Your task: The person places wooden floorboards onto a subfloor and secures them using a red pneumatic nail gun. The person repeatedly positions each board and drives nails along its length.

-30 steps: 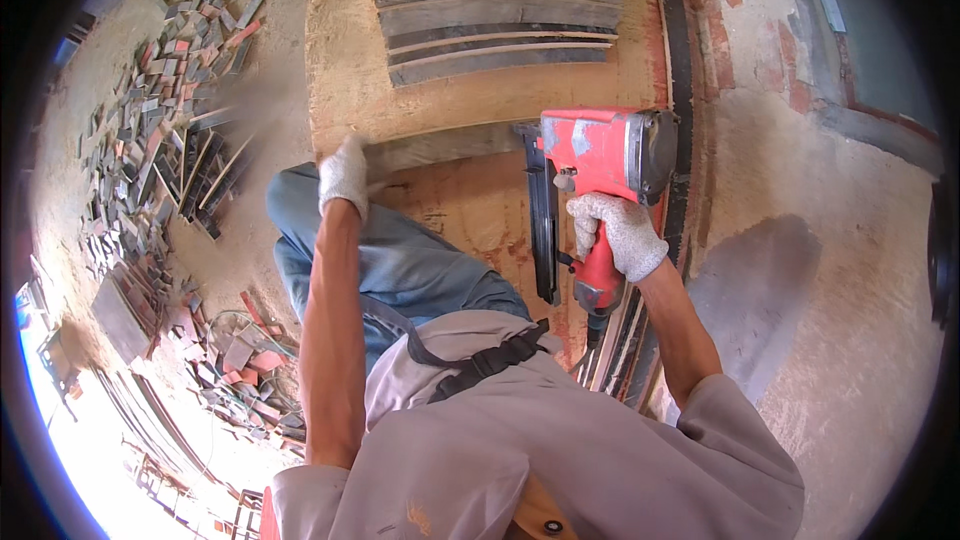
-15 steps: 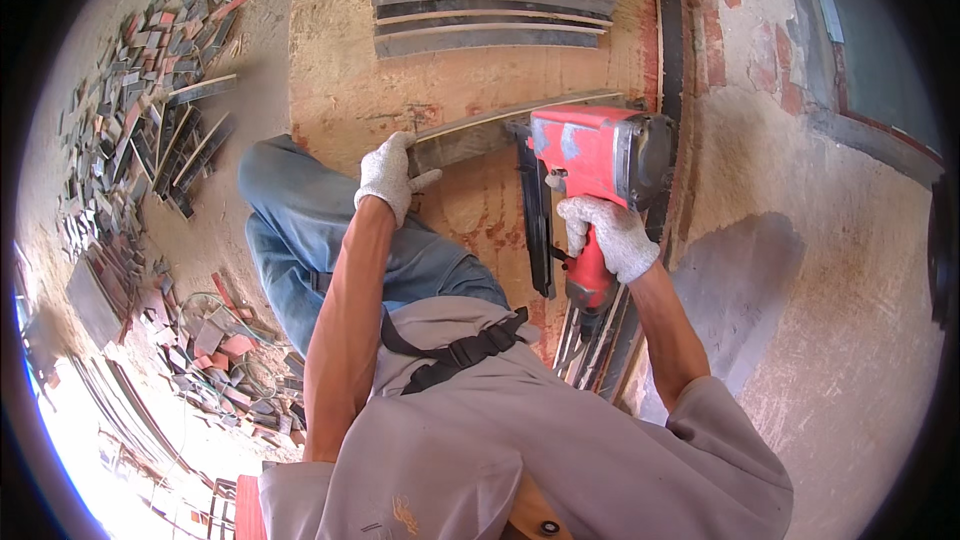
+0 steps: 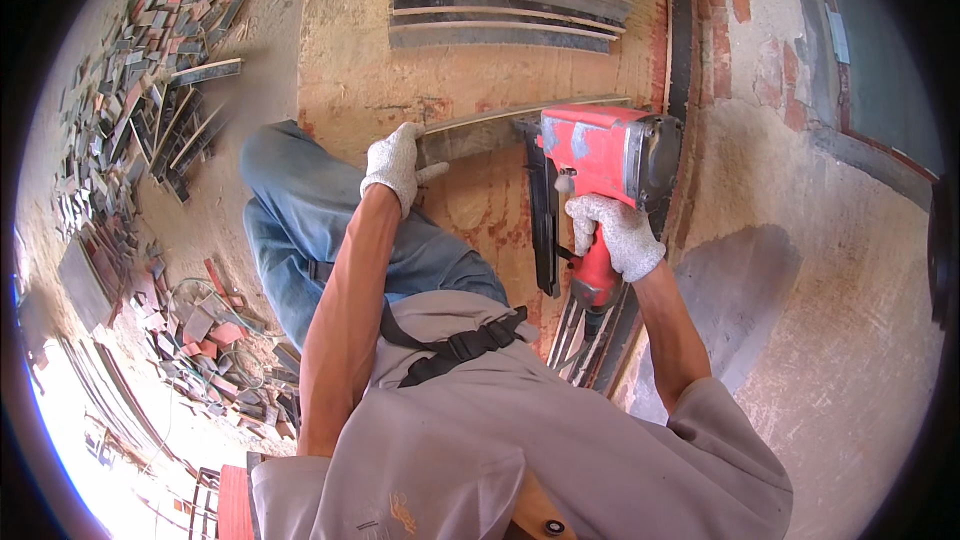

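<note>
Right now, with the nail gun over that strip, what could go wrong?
The left grip sits at one end of the wooden strip that the red nail gun partly covers, so a stray nail could perhaps reach the fingers. Only the right grip holds the gun, so a kick might swing it off line. The bent leg in jeans lies close to the left grip, so a slip might hurt it too.

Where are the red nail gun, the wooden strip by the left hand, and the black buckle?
Red nail gun [image 3: 592,162]: head view, on its red body.
Wooden strip [image 3: 475,138]: head view, on its long side face.
Black buckle [image 3: 468,345]: head view, on its middle.
</note>
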The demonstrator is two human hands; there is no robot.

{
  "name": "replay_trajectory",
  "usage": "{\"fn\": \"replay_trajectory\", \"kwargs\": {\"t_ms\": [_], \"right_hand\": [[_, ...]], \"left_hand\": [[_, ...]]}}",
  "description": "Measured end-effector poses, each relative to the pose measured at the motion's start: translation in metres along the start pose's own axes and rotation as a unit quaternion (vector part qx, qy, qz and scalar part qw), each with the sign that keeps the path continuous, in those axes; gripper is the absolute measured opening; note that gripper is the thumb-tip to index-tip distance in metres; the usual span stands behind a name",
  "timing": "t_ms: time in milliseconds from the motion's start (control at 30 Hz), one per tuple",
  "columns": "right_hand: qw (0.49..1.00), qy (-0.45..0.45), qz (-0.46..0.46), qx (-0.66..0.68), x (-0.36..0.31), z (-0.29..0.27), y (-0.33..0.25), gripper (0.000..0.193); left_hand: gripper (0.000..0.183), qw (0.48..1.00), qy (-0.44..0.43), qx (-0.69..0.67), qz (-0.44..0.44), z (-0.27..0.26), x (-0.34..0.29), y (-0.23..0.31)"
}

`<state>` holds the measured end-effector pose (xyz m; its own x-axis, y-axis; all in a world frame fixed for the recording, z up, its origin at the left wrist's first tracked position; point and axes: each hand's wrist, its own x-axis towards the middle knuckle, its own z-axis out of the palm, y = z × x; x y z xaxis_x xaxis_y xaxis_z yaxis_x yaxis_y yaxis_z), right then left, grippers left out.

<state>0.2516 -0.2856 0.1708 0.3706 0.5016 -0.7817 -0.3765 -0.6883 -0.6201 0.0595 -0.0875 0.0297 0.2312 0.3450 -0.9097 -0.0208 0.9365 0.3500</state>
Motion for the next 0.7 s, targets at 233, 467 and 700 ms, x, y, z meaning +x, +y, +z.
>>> {"fn": "replay_trajectory", "kwargs": {"t_ms": [233,467,700], "right_hand": [[0.999,-0.005,0.003,-0.045,-0.002,0.014,0.000,0.024],[0.995,-0.049,0.006,-0.085,0.005,0.029,0.011,0.023],[0.997,-0.054,-0.001,-0.059,-0.002,0.027,0.005,0.022]], "left_hand": [[0.026,1.000,0.014,0.001,0.006,0.004,-0.004,0.003],[0.030,1.000,0.017,0.013,-0.011,0.001,-0.001,0.002],[0.026,1.000,-0.002,0.012,-0.022,0.001,-0.005,0.005]]}}
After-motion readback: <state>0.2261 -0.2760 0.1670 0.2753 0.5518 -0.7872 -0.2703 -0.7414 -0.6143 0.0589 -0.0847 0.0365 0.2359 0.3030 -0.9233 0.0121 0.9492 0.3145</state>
